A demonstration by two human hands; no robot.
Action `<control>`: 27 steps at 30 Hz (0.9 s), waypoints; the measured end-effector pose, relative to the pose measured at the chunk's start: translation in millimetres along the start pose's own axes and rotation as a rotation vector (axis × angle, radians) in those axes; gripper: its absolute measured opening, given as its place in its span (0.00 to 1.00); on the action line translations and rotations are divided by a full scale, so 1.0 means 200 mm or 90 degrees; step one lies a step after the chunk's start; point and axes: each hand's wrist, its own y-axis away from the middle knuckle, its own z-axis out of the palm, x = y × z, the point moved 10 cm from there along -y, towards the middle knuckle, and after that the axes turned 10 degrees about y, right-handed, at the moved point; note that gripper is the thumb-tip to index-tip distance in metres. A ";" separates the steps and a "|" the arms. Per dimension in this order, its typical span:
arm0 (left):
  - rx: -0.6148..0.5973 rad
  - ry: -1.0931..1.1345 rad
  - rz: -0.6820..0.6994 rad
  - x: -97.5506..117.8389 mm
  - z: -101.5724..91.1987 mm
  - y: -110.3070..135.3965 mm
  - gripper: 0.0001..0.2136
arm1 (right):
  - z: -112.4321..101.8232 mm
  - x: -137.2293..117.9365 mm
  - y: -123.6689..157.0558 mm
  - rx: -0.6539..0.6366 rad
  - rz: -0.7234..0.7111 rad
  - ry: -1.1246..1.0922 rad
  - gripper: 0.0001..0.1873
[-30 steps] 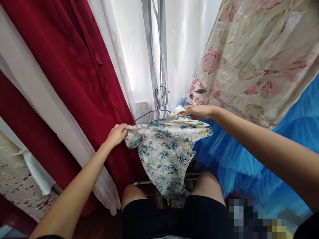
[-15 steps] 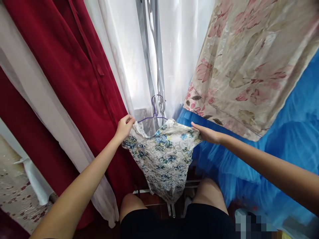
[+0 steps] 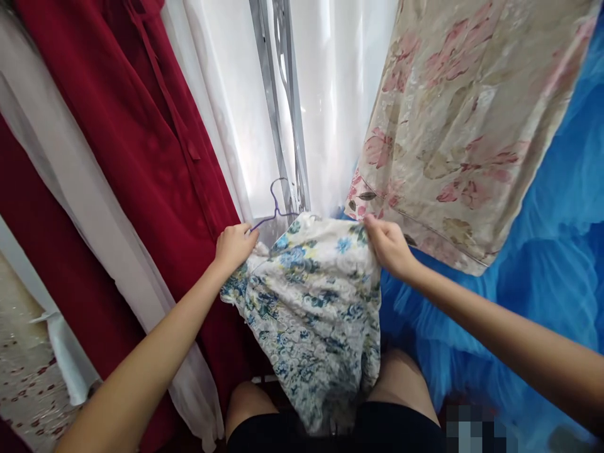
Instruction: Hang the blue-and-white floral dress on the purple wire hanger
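I am watching the left hand point(image 3: 237, 246) and right hand point(image 3: 389, 246), on either side of the hanger's stem point(image 3: 277, 206), pinching the garment point(image 3: 314, 302), apparently for holding it wide.

- Gripping with the left hand point(image 3: 234, 248), palm downward
- Gripping with the right hand point(image 3: 391, 250) too, well apart and about level
- Holding left forearm point(image 3: 155, 346) and right forearm point(image 3: 495, 336) slanted inward toward the hands

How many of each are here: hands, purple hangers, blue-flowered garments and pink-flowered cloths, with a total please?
Hands: 2, the left hand and right hand
Purple hanger: 1
Blue-flowered garment: 1
Pink-flowered cloth: 1
Total: 5
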 end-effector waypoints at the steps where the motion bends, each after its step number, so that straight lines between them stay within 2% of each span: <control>1: 0.024 0.054 -0.032 -0.07 0.00 0.01 0.17 | 0.06 -0.07 0.07 -0.044 -0.053 0.034 0.31; 4: 0.131 0.241 -0.132 -0.30 0.00 0.10 0.18 | 0.29 -0.29 0.42 -0.245 -0.328 0.185 0.24; 6: 0.188 0.312 -0.185 -0.40 0.02 0.16 0.20 | 0.40 -0.37 0.68 -0.350 -0.466 0.256 0.21; 8: 0.204 0.378 -0.220 -0.44 0.07 0.20 0.22 | 0.45 -0.40 0.84 -0.440 -0.536 0.277 0.19; 9: 0.197 0.424 -0.232 -0.43 0.11 0.20 0.23 | 0.46 -0.41 0.87 -0.475 -0.541 0.275 0.19; 10: 0.176 0.475 -0.241 -0.40 0.15 0.19 0.24 | 0.46 -0.40 0.87 -0.496 -0.525 0.270 0.18; 12: 0.095 0.584 -0.251 -0.28 0.25 0.17 0.25 | 0.44 -0.36 0.75 -0.490 -0.426 0.266 0.16; 15: -0.070 0.740 -0.257 0.00 0.41 0.17 0.26 | 0.36 -0.21 0.49 -0.402 -0.190 0.244 0.17; 17: -0.163 0.822 -0.260 0.21 0.49 0.22 0.25 | 0.34 -0.13 0.39 -0.348 -0.086 0.174 0.20; 20: -0.280 0.904 -0.264 0.48 0.58 0.33 0.18 | 0.40 -0.08 0.39 -0.350 -0.021 0.012 0.21; 22: -0.362 0.971 -0.260 0.62 0.62 0.40 0.14 | 0.43 -0.05 0.43 -0.346 0.059 -0.104 0.24; 24: -0.421 1.053 -0.245 0.71 0.64 0.45 0.13 | 0.38 0.01 0.48 -0.289 0.180 -0.207 0.24; 25: -0.424 1.073 -0.241 0.71 0.64 0.46 0.14 | 0.33 0.05 0.51 -0.243 0.239 -0.246 0.23; 27: -0.348 1.049 -0.245 0.62 0.62 0.46 0.15 | 0.17 0.11 0.53 -0.133 0.323 -0.293 0.20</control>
